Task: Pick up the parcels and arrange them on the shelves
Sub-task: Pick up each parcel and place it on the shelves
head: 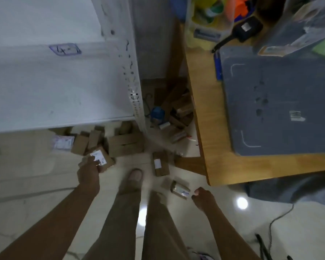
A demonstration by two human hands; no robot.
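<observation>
The step in hand looks like the pick-up: the left hand (89, 170) is closed on a labelled cardboard parcel (100, 159) at the near edge of the heap of parcels (109, 140) on the floor (26, 184), just below the front edge of the white shelf (45, 81). The right hand (203, 198) hangs loosely curled and holds nothing, just beside a small taped parcel (180, 189). Next the held parcel probably has to rise clear of the shelf lip onto the bare shelf; the tabletop (206, 128) crowds the right, leaving a narrow floor lane.
</observation>
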